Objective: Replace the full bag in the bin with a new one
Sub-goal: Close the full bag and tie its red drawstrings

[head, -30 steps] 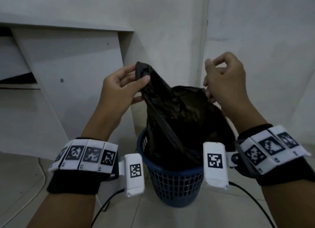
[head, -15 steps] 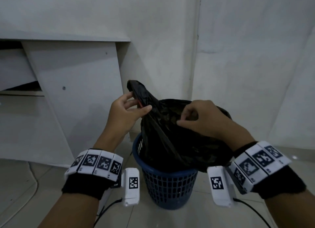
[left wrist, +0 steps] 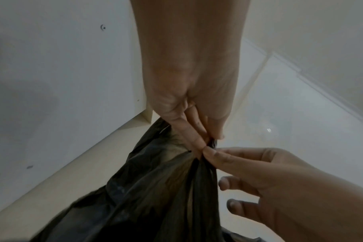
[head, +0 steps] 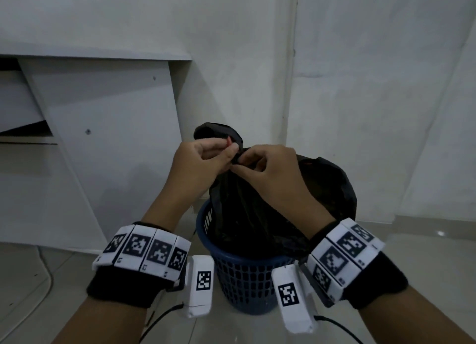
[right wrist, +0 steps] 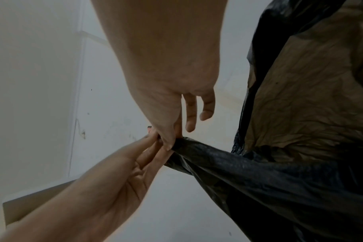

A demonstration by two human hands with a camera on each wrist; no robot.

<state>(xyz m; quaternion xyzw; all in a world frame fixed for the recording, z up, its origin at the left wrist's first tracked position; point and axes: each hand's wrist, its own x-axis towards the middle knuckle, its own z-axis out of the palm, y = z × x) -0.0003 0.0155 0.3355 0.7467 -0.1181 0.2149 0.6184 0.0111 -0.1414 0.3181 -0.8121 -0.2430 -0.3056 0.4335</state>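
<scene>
- Head view: the black bag (head: 257, 215) sits in the blue bin (head: 247, 274) on the floor, near the bottom centre. Its top is gathered into a neck that rises toward 12 o'clock, so the bag's long axis runs upright out of the bin. The left hand (head: 203, 160) pinches that neck from 9 o'clock; the right hand (head: 268, 168) pinches it from 3 o'clock, and the fingertips of both meet on the plastic. Both hands are equally near the neck. A loose flap of plastic stands up just behind the left hand, and a fuller lobe of the bag bulges at 3 o'clock over the rim.
- Left wrist view: the left hand's fingers (left wrist: 189, 131) are pressed narrow together on the twisted plastic, and the right hand's thumb and forefinger close on the same spot; its other fingers hang loosely curled below.
- Right wrist view: the right hand's thumb (right wrist: 168, 139) clamps the rope-like neck, which stretches toward 4 o'clock into the bag's body.
- Around: a white cabinet panel (head: 108, 142) stands at 9 o'clock, close beside the bin; walls close in behind. Judging from this, lifting straight up is the free path; the new bag is not in view.
</scene>
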